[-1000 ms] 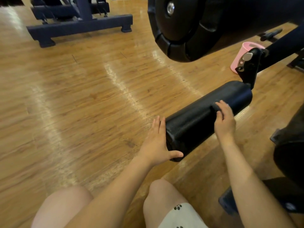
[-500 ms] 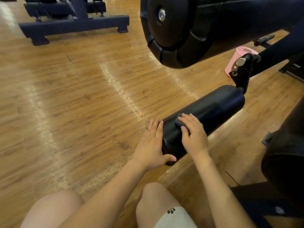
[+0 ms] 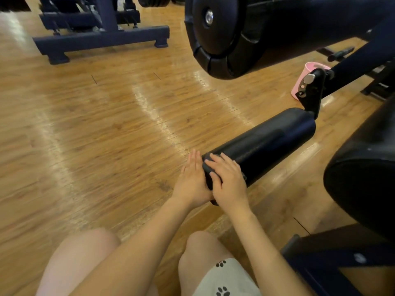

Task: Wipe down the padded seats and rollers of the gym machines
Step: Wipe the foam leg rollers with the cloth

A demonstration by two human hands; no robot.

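Roller pad (image 3: 263, 144), black, lies low over the wooden floor (image 3: 106, 135): left hand (image 3: 191, 184) flat, fingers straight against its near end cap, right hand (image 3: 227, 180) spread on top pressing a dark cloth (image 3: 210, 159).

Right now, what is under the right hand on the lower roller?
A dark cloth shows past the right hand's fingertips on the lower roller; the rest under the palm is covered.

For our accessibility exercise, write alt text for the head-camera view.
A person's right hand presses a dark cloth on the near end of a black padded roller, while the left hand lies flat against its end cap, above a wooden floor.
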